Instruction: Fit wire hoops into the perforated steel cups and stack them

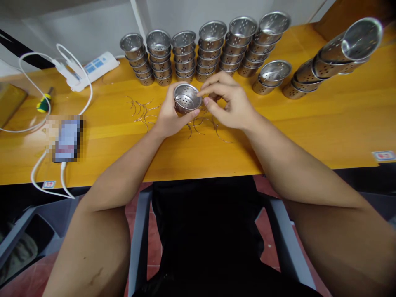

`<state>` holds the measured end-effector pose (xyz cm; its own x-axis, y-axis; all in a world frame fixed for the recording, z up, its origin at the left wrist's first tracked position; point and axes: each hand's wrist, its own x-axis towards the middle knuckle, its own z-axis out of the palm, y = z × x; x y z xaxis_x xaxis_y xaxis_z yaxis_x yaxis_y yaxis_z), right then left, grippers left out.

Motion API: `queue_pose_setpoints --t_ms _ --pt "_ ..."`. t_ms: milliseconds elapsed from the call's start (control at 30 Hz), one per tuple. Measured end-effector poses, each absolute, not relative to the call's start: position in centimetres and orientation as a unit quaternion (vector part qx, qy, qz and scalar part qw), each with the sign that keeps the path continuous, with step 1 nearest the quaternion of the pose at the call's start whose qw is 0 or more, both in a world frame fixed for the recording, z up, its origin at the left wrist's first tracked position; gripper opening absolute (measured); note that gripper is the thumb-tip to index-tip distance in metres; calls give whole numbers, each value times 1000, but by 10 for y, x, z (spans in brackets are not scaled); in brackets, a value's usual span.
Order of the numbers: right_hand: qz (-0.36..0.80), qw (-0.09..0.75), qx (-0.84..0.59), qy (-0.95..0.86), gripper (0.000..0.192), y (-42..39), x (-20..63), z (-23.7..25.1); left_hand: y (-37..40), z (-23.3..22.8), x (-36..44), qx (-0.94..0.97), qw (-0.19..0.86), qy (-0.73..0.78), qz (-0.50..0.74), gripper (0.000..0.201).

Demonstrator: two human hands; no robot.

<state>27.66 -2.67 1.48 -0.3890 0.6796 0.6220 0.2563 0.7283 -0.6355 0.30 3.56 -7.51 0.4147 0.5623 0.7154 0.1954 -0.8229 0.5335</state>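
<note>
Steel cup: I saw the perforated cup (186, 98) clamped in the left hand (168, 117), above the table (309, 123).
Right hand (230, 105): fingers pinched together at its rim; what they held, I couldn't tell.
Wire handles (145, 111): loose, several left.
Stacks (210, 51): behind, many cups stacked.

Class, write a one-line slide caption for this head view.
Left hand holds a perforated steel cup; right hand fingers its rim.
</note>
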Motion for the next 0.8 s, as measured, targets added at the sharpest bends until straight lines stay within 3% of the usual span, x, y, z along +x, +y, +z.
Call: queue_pose_setpoints --t_ms 267,433,600,800 --pt "245 412 -303 -824 37 -37 274 22 12 -57 7 815 223 278 456 97" --pt "277 406 -306 -815 52 -41 270 24 9 -50 8 815 224 279 455 104" --pt "268 418 -330 -803 85 -39 264 22 15 -54 11 818 218 210 490 100" --pt "239 408 -332 -816 87 -36 266 25 7 -54 14 836 259 225 428 117"
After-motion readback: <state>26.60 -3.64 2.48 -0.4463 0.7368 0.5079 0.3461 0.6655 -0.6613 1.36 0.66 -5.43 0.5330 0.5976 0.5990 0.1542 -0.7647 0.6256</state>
